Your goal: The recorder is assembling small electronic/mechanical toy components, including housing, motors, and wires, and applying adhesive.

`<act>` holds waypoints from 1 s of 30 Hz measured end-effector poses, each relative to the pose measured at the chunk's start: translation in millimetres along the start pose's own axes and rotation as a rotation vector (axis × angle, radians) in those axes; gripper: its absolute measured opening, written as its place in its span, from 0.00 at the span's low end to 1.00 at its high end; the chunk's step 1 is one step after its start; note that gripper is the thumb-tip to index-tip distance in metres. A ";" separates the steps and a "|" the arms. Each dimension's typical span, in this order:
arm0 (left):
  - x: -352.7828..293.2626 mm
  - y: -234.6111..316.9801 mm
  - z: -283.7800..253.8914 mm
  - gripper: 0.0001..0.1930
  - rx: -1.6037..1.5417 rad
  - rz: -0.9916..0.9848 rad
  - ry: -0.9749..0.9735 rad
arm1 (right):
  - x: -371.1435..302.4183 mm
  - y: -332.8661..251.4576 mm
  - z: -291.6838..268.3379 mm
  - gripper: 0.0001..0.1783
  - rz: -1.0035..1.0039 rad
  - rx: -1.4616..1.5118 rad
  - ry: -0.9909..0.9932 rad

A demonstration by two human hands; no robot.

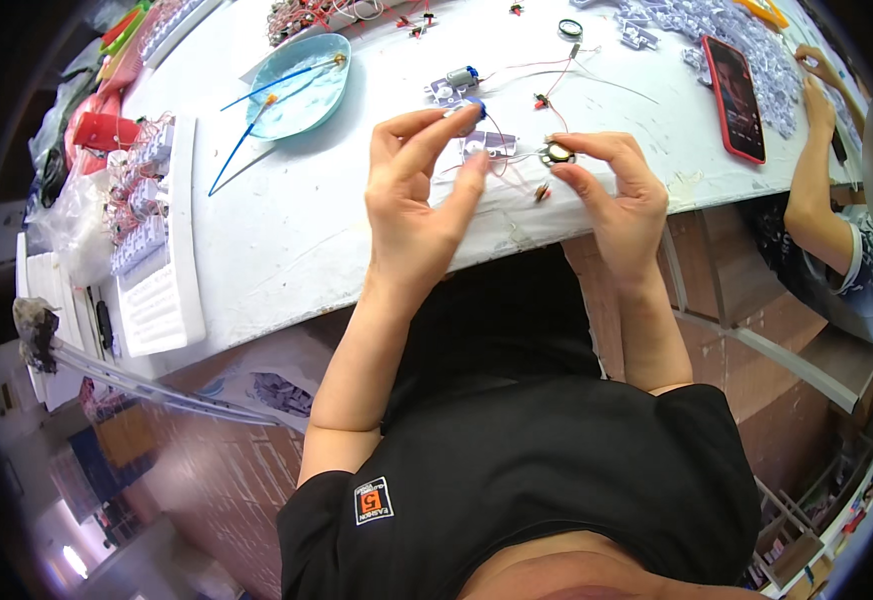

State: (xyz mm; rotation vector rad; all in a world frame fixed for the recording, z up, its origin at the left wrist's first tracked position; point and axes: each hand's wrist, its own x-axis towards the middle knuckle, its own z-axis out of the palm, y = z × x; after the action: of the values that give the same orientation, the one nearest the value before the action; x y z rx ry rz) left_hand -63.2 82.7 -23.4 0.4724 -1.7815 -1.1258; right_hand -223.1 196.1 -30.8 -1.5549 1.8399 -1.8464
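My right hand (629, 205) pinches a small round disc with a black rim and pale centre (558, 154) between thumb and forefinger. Thin wires run from it toward the left. My left hand (412, 200) hovers over the table with thumb and fingers apart, the thumb slightly blurred. At its forefinger tip is a small blue-capped motor (475, 106), partly covered by the fingers. Beside the thumb lies a clear plastic housing (497, 145). A second motor with a blue end (462, 77) sits just beyond. Below the disc, a small red-and-brown part (542, 193) hangs near the table edge.
A light-blue dish (302, 85) holds two blue-handled brushes. At left, a white foam tray (162, 300) carries wired assemblies. A red-cased phone (734, 100) lies at right, by a heap of clear plastic parts (757, 60). A co-worker's arm (819, 190) reaches in at far right.
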 end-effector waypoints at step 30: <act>-26.2 20.6 -8.5 0.12 0.053 -0.402 -0.092 | 1.6 -27.1 -0.8 0.15 -0.152 -0.272 -0.209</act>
State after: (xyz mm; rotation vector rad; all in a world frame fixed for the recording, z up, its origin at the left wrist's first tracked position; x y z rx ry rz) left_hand -40.1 107.6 -18.0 0.8502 -1.8480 -1.3945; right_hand -209.4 202.6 -8.3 -1.9442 1.9876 -1.4630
